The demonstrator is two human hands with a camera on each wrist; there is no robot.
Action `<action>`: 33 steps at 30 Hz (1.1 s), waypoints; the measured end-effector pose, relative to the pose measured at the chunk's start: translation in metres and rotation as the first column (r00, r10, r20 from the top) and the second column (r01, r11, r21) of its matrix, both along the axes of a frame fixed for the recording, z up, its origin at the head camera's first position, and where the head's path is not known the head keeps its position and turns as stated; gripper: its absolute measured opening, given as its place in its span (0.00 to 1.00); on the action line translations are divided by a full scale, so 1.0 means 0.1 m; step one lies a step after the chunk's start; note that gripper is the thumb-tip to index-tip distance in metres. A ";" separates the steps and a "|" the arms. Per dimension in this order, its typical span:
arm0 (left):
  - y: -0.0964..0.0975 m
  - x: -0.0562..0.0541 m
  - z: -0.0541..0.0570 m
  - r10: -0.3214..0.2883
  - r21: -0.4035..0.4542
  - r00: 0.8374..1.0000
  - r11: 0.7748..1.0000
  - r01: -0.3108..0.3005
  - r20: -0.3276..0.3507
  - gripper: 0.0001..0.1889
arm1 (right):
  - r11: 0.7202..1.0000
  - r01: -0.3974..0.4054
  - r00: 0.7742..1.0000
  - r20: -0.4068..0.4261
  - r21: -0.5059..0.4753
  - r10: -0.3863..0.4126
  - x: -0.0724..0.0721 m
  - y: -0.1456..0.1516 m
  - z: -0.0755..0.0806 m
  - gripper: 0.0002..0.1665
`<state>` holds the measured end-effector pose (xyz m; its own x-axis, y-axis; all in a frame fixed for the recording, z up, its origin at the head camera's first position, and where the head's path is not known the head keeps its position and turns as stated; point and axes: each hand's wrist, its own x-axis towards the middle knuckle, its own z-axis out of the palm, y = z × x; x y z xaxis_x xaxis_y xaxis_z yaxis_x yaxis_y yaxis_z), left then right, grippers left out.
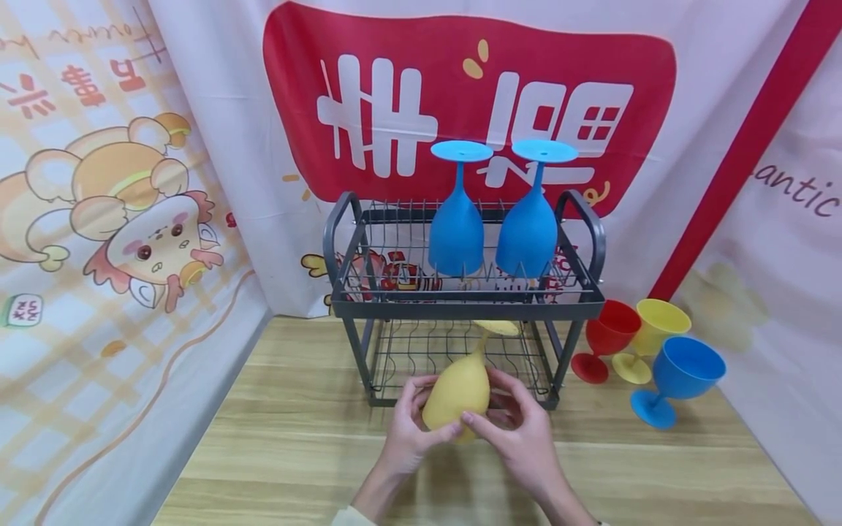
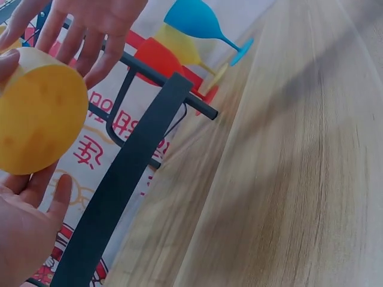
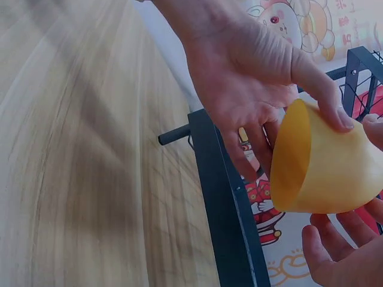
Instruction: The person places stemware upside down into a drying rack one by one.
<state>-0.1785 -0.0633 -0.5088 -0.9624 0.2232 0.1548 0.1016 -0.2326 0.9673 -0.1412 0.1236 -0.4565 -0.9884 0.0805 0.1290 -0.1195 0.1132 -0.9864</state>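
Both hands hold a yellow plastic goblet (image 1: pixel 458 391) upside down and slightly tilted, its foot up and its mouth down. My left hand (image 1: pixel 409 427) grips the bowl from the left, and my right hand (image 1: pixel 524 432) from the right, with both thumbs on the near side. The goblet is just in front of the lower tier of a dark two-tier dish rack (image 1: pixel 470 310). In the left wrist view the open mouth of the goblet (image 2: pixel 43 122) shows. Two blue goblets (image 1: pixel 456 230) (image 1: pixel 528 232) stand upside down on the upper tier.
Right of the rack, a red goblet (image 1: pixel 612 329), a yellow goblet (image 1: pixel 661 326) and a blue goblet (image 1: pixel 687 367) stand upright on the wooden table (image 1: pixel 283 438). A printed cloth (image 1: pixel 230 109) hangs behind and at the sides.
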 end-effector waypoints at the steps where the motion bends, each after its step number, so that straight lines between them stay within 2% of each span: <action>1: 0.00 0.00 0.00 -0.007 -0.013 1.000 1.000 0.008 0.006 0.44 | 1.000 -0.001 1.000 0.004 0.012 0.001 0.00 0.01 0.00 0.46; 8: 0.00 -0.01 0.01 -0.058 -0.122 0.998 0.991 0.059 0.014 0.47 | 0.995 -0.033 0.999 0.022 0.089 0.031 -0.05 0.05 0.01 0.46; 17: 0.03 -0.02 0.01 -0.085 -0.147 0.996 0.985 0.087 0.022 0.50 | 0.976 -0.098 0.995 0.056 0.196 0.089 -0.10 0.13 0.02 0.49; 26: 0.02 0.00 0.02 -0.101 -0.211 0.995 0.973 0.096 -0.013 0.49 | 0.969 -0.061 0.998 0.038 0.237 0.054 -0.07 0.14 -0.01 0.52; 30: -0.05 -0.01 0.04 -0.085 -0.258 0.992 0.964 0.059 -0.090 0.47 | 0.968 -0.035 0.999 -0.012 0.247 0.039 -0.04 0.17 -0.04 0.52; 33: -0.14 -0.04 0.06 -0.004 -0.250 0.983 0.967 -0.042 -0.181 0.43 | 0.966 -0.013 0.999 -0.030 0.256 0.021 -0.03 0.22 -0.04 0.51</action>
<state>-0.1821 -0.0775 -0.5025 -0.9284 0.2592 0.2662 0.2806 0.0195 0.9596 -0.1442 0.1457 -0.4608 -0.9843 0.0240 0.1747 -0.1546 0.3593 -0.9203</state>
